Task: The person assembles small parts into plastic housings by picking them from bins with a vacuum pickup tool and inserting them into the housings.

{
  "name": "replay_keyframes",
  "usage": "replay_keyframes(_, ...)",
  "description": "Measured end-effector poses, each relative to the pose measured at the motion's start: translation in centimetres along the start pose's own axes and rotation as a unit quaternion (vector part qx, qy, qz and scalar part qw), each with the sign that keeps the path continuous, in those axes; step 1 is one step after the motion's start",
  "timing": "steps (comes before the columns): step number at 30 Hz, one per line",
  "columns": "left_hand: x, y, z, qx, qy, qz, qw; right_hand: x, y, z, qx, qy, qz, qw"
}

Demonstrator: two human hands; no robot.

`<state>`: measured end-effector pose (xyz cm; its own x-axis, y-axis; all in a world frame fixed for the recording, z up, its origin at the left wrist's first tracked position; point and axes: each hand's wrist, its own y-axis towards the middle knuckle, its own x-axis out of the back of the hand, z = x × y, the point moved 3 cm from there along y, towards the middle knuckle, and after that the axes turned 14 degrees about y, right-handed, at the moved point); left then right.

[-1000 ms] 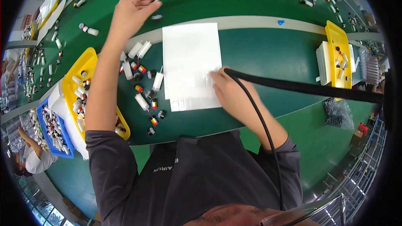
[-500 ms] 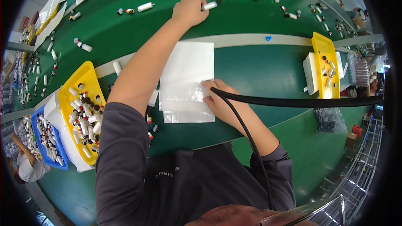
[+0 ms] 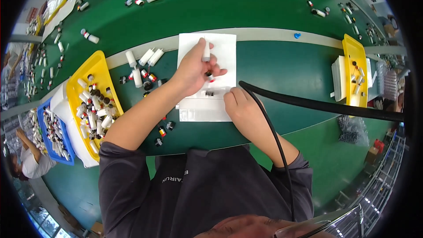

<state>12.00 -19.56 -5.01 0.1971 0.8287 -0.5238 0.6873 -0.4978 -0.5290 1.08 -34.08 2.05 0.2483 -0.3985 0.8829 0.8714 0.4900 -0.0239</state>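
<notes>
My left hand is over a white plastic bag on the dark green table. Its thumb and fingers hold a white cylinder, and a small black, white and red part shows at the curled fingers. A small dark piece lies at the bag just below that hand; whether inside or on top, I cannot tell. With bent fingers, my right hand grips the bag's right edge near its glossy lower end. Left of the bag lie several white cylinders and small black and red parts.
A yellow tray full of cylinders and parts stands at left, beside a blue tray. Another yellow tray is at right. A black cable crosses before my right arm. Beyond a pale ledge, a green surface carries scattered parts.
My left hand has come back from the far green surface to above the bag, bringing a white cylinder and a small part. My right hand stays at the bag's right edge.
</notes>
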Motion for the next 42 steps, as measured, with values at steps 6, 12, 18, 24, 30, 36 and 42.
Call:
replay_keyframes(6,0.1,0.7,-0.9,0.009,-0.07,0.008,0.997,0.6,-1.3,-1.1,0.059,-0.023,-0.009,0.998)
replay_keyframes(12,-0.7,-1.4,-3.9,-0.025,-0.154,0.007,0.988,2.9,3.3,-1.6,-0.089,0.284,-0.263,0.918)
replay_keyframes(18,0.6,-2.7,-5.1,-0.142,-0.175,0.036,0.974,-0.4,8.5,-1.2,-0.081,0.465,-0.216,0.855)
replay_keyframes(24,1.4,-2.6,-4.4,-0.203,-0.078,0.115,0.969,-1.0,10.1,-2.7,-0.143,0.678,-0.232,0.683)
replay_keyframes(30,1.8,-1.7,-3.5,-0.221,0.221,0.095,0.945,-1.9,9.9,-4.3,-0.134,0.725,-0.23,0.635)
replay_keyframes(36,2.3,-0.9,-3.4,-0.268,0.187,0.039,0.944,-1.8,10.2,-2.9,-0.07,0.661,-0.288,0.689)
replay_keyframes(42,2.8,-1.3,-3.9,-0.257,0.162,0.009,0.953,-1.3,10.1,-2.8,-0.034,0.564,-0.305,0.767)
